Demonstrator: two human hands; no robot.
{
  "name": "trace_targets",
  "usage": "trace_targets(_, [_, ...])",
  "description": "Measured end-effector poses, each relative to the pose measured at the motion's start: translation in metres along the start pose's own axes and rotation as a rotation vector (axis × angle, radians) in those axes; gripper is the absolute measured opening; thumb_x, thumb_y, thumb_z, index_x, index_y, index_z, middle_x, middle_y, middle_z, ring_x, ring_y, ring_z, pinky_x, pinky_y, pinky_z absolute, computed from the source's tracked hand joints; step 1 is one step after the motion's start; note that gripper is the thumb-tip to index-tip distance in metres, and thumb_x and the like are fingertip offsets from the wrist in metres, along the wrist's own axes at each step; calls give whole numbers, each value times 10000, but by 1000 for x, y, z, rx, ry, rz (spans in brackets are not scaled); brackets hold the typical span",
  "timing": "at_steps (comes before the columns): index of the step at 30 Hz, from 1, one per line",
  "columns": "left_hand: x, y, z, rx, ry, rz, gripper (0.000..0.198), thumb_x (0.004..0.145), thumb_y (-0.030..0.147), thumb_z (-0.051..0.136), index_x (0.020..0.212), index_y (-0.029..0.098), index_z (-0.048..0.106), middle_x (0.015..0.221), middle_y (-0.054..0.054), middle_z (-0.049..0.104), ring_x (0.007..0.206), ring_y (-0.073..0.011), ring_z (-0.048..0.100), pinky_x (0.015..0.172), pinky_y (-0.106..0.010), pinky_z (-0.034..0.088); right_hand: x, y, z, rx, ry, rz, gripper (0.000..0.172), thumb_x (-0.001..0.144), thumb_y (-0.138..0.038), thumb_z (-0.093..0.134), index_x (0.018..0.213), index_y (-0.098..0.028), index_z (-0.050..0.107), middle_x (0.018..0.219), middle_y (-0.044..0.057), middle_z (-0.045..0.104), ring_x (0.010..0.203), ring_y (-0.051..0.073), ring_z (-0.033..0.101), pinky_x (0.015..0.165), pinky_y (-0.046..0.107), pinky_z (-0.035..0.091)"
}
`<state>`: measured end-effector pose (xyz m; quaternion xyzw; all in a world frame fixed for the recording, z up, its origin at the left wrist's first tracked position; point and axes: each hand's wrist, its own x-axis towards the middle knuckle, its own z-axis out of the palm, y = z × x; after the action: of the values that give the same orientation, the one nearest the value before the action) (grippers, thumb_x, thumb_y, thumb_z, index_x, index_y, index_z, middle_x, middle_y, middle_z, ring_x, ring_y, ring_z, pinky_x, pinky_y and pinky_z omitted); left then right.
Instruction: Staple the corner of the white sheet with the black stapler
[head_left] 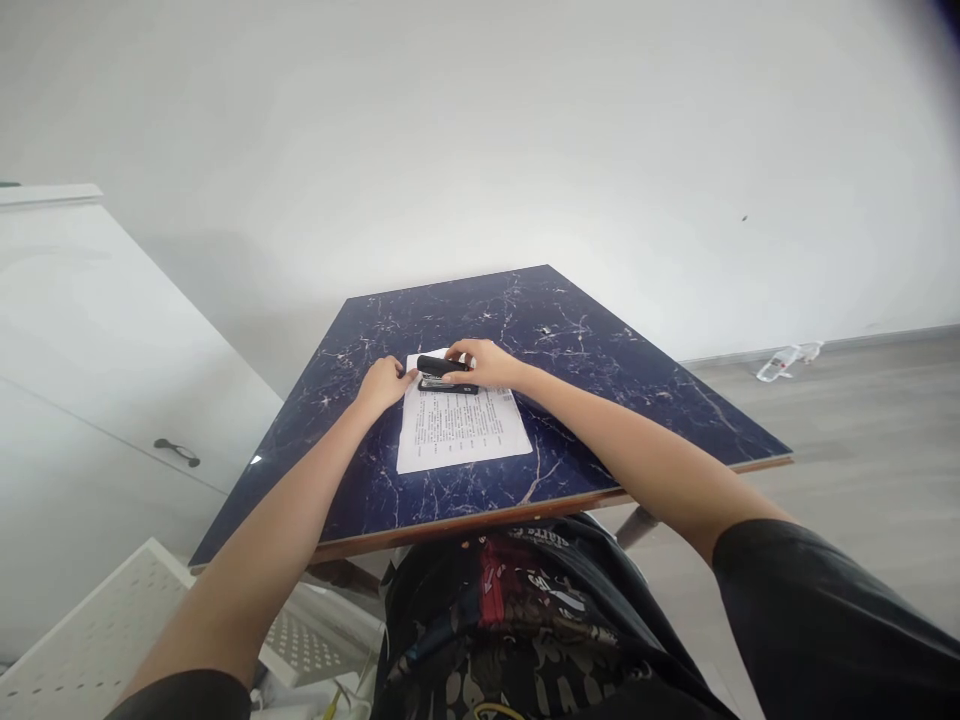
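Note:
A printed paper (465, 430), perhaps more than one sheet, lies on the dark blue marbled table (585, 370). Over its upper part is a black stapler (441, 366), its jaw end pointing left. My right hand (487, 362) is closed around the stapler's right part, fingers over the top and thumb along the near side. At the paper's upper left edge, my left hand (385, 382) is closed, with its thumb at the paper's margin beside the stapler's tip. The undersides of its fingers are hidden.
A white cabinet (90, 360) with a dark handle stands at left. Below it is a white perforated rack (105, 640). Behind the table rises a pale wall (450, 140). A clear plastic bottle (780, 364) lies on the floor at right, by the wall.

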<state>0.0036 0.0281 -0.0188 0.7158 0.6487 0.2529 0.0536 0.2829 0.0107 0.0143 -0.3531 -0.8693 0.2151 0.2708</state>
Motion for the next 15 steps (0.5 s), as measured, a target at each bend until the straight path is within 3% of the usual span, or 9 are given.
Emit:
trace_targets(4, [1,5,7,21,-84,33,197,858,334,696,744,222,582,869,-106,695,880,-308,689,835,-413,515,4,-19,25,-165,-4,46,342,930,-413,737,1159,-166,685,1026,121,752,845,232,660,679,333,450])
trace_targets(7, [0,7,6,-23,-75,60,97,902,276,622,828,219,593,932,-112,705,914,-313,684,845,-418,510,4,-20,25,-184,6,106,287,970,-386,696,1160,-171,685,974,113,753,802,227,662,643,326,439])
trace_targets(11, [-1,5,3,-191,5,83,55,946,278,550,951,228,573,954,-98,719,911,-308,700,841,-418,520,1,-12,5,-74,100,101,250,919,-318,765,1122,-176,729,1062,105,773,898,233,698,744,338,523])
trace_targets(15, [-2,-1,1,-381,99,62,94,981,303,497,1008,229,549,919,-87,728,860,-300,720,834,-439,542,-5,8,-30,-24,213,242,321,893,-230,771,1204,-153,746,1101,111,781,912,236,719,788,352,574])
